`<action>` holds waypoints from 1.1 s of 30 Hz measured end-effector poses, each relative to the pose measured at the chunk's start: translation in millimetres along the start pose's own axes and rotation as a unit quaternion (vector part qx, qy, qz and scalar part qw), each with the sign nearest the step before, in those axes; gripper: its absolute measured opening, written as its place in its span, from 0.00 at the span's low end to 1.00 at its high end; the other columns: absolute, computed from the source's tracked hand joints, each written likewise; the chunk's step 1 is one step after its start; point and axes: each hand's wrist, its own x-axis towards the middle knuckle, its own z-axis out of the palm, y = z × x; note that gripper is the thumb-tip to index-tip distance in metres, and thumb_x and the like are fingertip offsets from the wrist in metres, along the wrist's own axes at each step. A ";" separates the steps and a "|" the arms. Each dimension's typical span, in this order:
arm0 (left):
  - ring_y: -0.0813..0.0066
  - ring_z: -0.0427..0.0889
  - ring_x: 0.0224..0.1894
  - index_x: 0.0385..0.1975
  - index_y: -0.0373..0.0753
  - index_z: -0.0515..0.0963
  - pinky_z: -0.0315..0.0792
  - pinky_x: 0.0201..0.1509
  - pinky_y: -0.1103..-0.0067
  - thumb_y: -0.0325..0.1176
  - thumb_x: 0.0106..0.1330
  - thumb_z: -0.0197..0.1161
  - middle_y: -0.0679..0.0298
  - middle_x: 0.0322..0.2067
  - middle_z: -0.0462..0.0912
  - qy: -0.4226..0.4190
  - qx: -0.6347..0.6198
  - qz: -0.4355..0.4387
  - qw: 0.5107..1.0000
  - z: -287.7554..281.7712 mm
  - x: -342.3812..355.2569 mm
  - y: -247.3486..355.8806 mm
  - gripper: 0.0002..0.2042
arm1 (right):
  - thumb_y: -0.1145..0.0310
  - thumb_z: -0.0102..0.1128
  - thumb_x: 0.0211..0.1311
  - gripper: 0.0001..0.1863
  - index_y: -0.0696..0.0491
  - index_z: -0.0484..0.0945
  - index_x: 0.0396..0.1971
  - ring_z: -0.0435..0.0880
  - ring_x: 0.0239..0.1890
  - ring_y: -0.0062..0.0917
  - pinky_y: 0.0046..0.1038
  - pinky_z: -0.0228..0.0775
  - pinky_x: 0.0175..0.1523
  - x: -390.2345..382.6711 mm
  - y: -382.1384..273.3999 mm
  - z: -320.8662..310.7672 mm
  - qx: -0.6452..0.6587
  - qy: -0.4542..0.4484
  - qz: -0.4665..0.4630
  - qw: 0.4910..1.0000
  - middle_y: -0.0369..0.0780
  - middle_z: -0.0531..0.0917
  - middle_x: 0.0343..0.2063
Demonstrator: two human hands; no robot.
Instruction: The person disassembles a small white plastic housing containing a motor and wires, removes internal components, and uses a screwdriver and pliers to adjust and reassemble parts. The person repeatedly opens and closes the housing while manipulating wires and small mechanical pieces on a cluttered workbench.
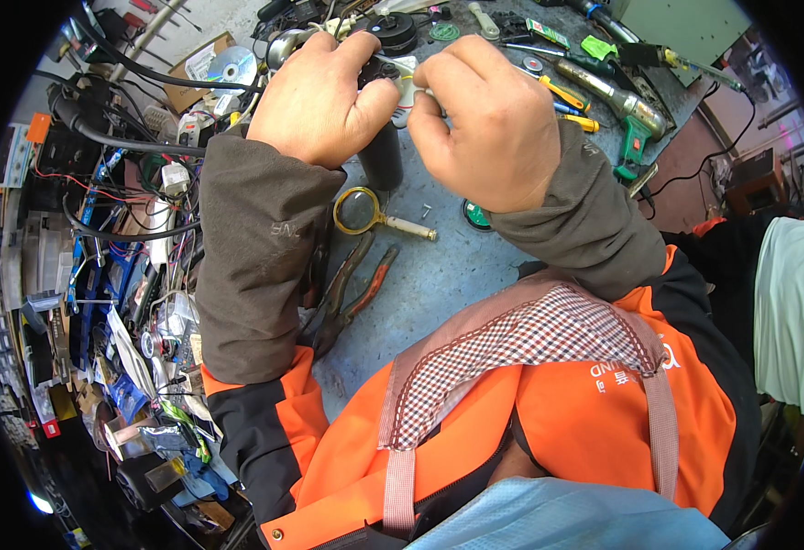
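My left hand (324, 105) is closed around the upper part of a black cylinder (382, 163), whose lower end shows below the thumb. Close beside it, my right hand (489, 124) is pinched shut by a small white piece with a thin reddish wire; the fingertips hide what they hold, if anything. Below the hands lies a magnifying glass (358, 212) with a yellow rim and pale handle. Pliers (352, 298) with dark and red handles rest by my left sleeve. A small screw (427, 210) and a round green part (477, 215) lie on the blue-grey bench (439, 302).
At the right are a green-handled heat tool (636, 137), a yellow-handled screwdriver (567, 94) and other tools. A round black part (393, 32) sits beyond my hands. Cables, a disc (233, 67) and piled parts crowd the left. A pale cloth (789, 312) hangs far right.
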 end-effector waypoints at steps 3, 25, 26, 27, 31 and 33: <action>0.39 0.81 0.39 0.51 0.33 0.80 0.76 0.47 0.54 0.46 0.63 0.57 0.39 0.36 0.79 0.003 -0.001 -0.002 1.000 -0.2 -2.3 -0.7 0.24 | 0.71 0.69 0.50 0.07 0.52 0.77 0.26 0.84 0.29 0.35 0.33 0.79 0.33 6.0 -4.2 -6.5 -0.067 -0.041 0.001 0.997 0.41 0.77 0.30; 0.39 0.81 0.41 0.54 0.34 0.80 0.75 0.47 0.54 0.46 0.64 0.56 0.40 0.37 0.79 0.018 -0.003 -0.001 1.000 3.8 -6.7 -5.9 0.25 | 0.78 0.66 0.60 0.08 0.57 0.85 0.39 0.85 0.31 0.37 0.32 0.79 0.37 -3.2 13.7 12.9 0.062 -0.034 -0.002 0.997 0.43 0.81 0.33; 0.40 0.81 0.41 0.54 0.34 0.80 0.75 0.47 0.54 0.46 0.64 0.56 0.40 0.37 0.79 0.019 -0.005 0.000 1.000 4.0 -6.7 -6.7 0.25 | 0.78 0.66 0.60 0.08 0.57 0.85 0.39 0.85 0.31 0.37 0.32 0.78 0.37 -4.0 12.6 14.0 0.071 -0.028 0.009 0.997 0.43 0.81 0.34; 0.40 0.81 0.41 0.55 0.34 0.80 0.75 0.47 0.55 0.47 0.64 0.56 0.40 0.37 0.79 0.016 -0.005 -0.001 1.000 3.8 -6.1 -7.0 0.26 | 0.78 0.66 0.61 0.08 0.57 0.85 0.39 0.85 0.32 0.36 0.32 0.78 0.37 -4.1 11.3 14.2 0.078 -0.023 0.019 0.996 0.42 0.81 0.34; 0.41 0.81 0.41 0.56 0.34 0.80 0.76 0.47 0.55 0.48 0.64 0.56 0.41 0.38 0.79 0.014 -0.005 -0.010 1.000 2.9 -6.4 -7.8 0.27 | 0.77 0.66 0.60 0.06 0.57 0.85 0.38 0.82 0.32 0.31 0.28 0.75 0.37 -7.2 12.3 15.0 0.162 -0.038 0.074 0.983 0.41 0.79 0.35; 0.41 0.81 0.41 0.56 0.34 0.80 0.75 0.47 0.56 0.47 0.66 0.56 0.42 0.38 0.80 0.015 -0.001 -0.010 1.000 3.0 -6.5 -6.9 0.26 | 0.76 0.67 0.60 0.05 0.57 0.84 0.36 0.80 0.32 0.28 0.26 0.73 0.37 -6.0 13.7 7.3 0.173 -0.081 0.075 0.979 0.40 0.77 0.36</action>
